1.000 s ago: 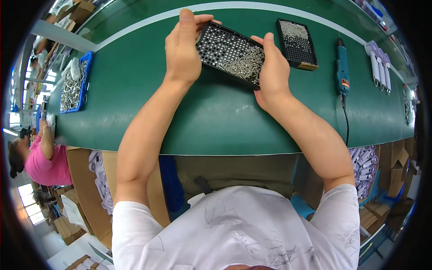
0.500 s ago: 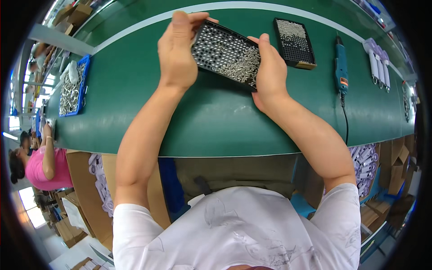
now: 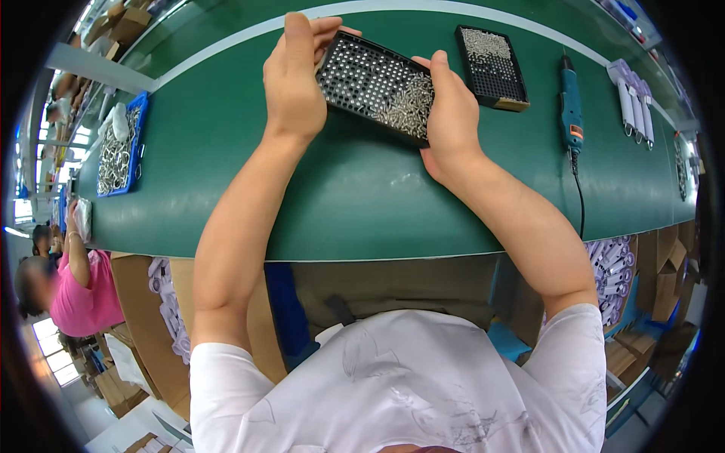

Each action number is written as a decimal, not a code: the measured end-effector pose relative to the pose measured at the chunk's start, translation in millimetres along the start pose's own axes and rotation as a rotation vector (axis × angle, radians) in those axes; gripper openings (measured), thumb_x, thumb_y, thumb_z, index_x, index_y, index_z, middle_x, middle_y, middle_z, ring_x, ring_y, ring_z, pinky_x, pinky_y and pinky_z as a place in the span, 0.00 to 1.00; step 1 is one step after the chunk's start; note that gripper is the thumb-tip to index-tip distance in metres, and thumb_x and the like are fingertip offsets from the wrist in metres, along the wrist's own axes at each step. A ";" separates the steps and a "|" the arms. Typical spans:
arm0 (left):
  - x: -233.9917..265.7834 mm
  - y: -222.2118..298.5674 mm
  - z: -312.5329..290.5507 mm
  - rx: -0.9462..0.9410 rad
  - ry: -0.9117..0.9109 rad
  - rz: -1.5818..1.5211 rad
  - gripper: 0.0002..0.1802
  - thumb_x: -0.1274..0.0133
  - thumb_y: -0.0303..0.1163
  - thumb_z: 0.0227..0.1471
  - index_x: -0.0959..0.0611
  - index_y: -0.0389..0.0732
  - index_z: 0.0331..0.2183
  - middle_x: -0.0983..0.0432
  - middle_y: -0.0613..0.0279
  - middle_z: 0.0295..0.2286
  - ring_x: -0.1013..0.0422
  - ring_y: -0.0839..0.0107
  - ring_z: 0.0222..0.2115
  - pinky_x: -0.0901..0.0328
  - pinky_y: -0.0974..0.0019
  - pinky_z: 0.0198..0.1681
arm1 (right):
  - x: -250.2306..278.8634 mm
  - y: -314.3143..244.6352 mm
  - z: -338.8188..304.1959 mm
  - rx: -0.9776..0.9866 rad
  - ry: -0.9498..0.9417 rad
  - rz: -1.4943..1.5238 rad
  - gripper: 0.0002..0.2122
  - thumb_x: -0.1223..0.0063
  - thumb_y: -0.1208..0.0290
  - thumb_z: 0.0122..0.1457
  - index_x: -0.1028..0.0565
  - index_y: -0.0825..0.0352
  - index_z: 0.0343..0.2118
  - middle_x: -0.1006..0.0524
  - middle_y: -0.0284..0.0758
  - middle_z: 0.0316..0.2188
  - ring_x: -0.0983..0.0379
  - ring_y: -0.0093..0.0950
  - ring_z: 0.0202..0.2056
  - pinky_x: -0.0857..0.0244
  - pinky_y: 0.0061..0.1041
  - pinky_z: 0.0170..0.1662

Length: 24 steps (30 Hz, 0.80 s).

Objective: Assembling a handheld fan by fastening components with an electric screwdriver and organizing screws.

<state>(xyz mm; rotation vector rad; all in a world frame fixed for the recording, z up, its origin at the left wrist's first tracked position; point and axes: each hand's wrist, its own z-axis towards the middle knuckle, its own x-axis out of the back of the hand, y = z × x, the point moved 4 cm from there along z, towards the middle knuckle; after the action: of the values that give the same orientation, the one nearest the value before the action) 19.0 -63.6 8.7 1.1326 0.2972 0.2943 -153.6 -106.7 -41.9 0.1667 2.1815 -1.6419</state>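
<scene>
A black rectangular tray [image 3: 350, 76] with rows of holes is held tilted above the green table. My left hand [image 3: 297, 87] grips its left end, thumb pointing up. At the right end, my right hand [image 3: 454, 113] closes round the edge. Small silvery screws [image 3: 410, 104] are heaped toward the tray's right side, and many of the holes on the left show bright spots. A second black tray [image 3: 495, 68], holding similar screws in its far half, lies on the table to the right of my right hand.
A teal electric screwdriver [image 3: 572, 113] with a black cord lies to the right. Beyond it are white and lilac handle-like parts [image 3: 634, 106]. At left sits a blue basket [image 3: 138, 143] of metal rings. A person in pink [image 3: 84, 291] works at far left. Boxes of lilac parts [image 3: 610, 275] stand below the table edge.
The tray and both hands have shifted slightly left and away from me. Screws in the tray lie a little differently. The person in pink has leaned and moved an arm.
</scene>
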 end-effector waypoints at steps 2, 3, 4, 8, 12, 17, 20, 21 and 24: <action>-2.9 1.0 -2.0 0.021 0.006 -0.001 0.43 0.67 0.62 0.70 0.23 0.24 0.49 0.19 0.48 0.42 0.25 0.67 0.44 0.32 0.64 0.53 | 1.9 0.8 -1.9 -0.002 0.008 -0.001 0.23 0.57 0.51 0.73 0.25 0.68 0.54 0.21 0.36 0.46 0.23 0.27 0.45 0.28 0.31 0.50; -3.5 4.6 -5.5 -0.011 0.003 0.002 0.43 0.66 0.62 0.70 0.23 0.24 0.49 0.19 0.48 0.42 0.25 0.67 0.44 0.32 0.64 0.53 | 2.3 1.4 -2.4 -0.002 0.018 -0.001 0.23 0.57 0.51 0.73 0.25 0.68 0.54 0.21 0.36 0.46 0.23 0.27 0.45 0.27 0.31 0.49; -1.3 5.2 -4.7 0.005 0.006 -0.048 0.43 0.66 0.61 0.70 0.23 0.24 0.49 0.19 0.49 0.42 0.25 0.67 0.44 0.32 0.64 0.53 | -0.5 1.5 -4.7 0.004 0.009 -0.003 0.23 0.58 0.51 0.74 0.25 0.68 0.54 0.21 0.36 0.46 0.23 0.27 0.45 0.27 0.31 0.49; -5.6 6.3 0.2 -0.023 0.000 -0.006 0.41 0.65 0.60 0.71 0.22 0.24 0.48 0.19 0.49 0.41 0.25 0.68 0.43 0.32 0.65 0.52 | 0.9 3.6 -0.2 0.010 -0.009 0.050 0.25 0.55 0.48 0.72 0.24 0.70 0.51 0.25 0.35 0.47 0.33 0.23 0.50 0.41 0.25 0.58; -4.2 6.8 -3.7 -0.029 0.016 0.062 0.40 0.64 0.59 0.71 0.23 0.25 0.48 0.19 0.49 0.41 0.24 0.68 0.42 0.31 0.66 0.51 | -2.3 -3.5 -8.2 -0.043 -0.001 0.098 0.24 0.56 0.49 0.72 0.24 0.70 0.50 0.23 0.34 0.43 0.30 0.23 0.44 0.37 0.23 0.52; -4.5 10.7 0.5 -0.045 -0.043 0.143 0.44 0.74 0.61 0.71 0.27 0.25 0.52 0.22 0.42 0.46 0.23 0.63 0.45 0.29 0.64 0.53 | -3.1 -1.7 -5.6 -0.050 0.002 0.087 0.24 0.56 0.49 0.72 0.25 0.70 0.51 0.23 0.35 0.45 0.30 0.23 0.46 0.37 0.25 0.53; -1.1 8.7 -1.4 -0.004 -0.029 0.160 0.44 0.75 0.61 0.71 0.27 0.25 0.52 0.21 0.42 0.46 0.23 0.63 0.46 0.29 0.64 0.53 | -4.9 -9.0 -10.1 -0.095 -0.008 0.121 0.24 0.56 0.49 0.72 0.24 0.70 0.50 0.23 0.34 0.45 0.30 0.23 0.47 0.37 0.25 0.54; -3.5 8.7 -1.0 -0.049 -0.046 0.208 0.44 0.75 0.61 0.71 0.27 0.25 0.52 0.21 0.42 0.46 0.23 0.63 0.46 0.29 0.64 0.53 | 0.8 -1.1 -2.2 -0.059 -0.045 0.125 0.24 0.56 0.49 0.72 0.24 0.70 0.50 0.23 0.35 0.45 0.30 0.23 0.47 0.36 0.26 0.54; -2.9 8.5 7.9 0.039 -0.022 0.126 0.44 0.75 0.61 0.71 0.27 0.26 0.52 0.21 0.42 0.46 0.23 0.63 0.45 0.29 0.64 0.53 | 0.4 2.2 5.2 0.044 -0.008 0.034 0.24 0.56 0.49 0.73 0.24 0.71 0.49 0.22 0.34 0.42 0.27 0.24 0.43 0.33 0.26 0.49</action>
<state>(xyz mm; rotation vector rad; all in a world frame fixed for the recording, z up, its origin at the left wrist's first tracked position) 18.6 -67.9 19.8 1.1942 0.2130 0.3882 -152.0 -111.1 -45.2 0.2081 2.1255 -1.6703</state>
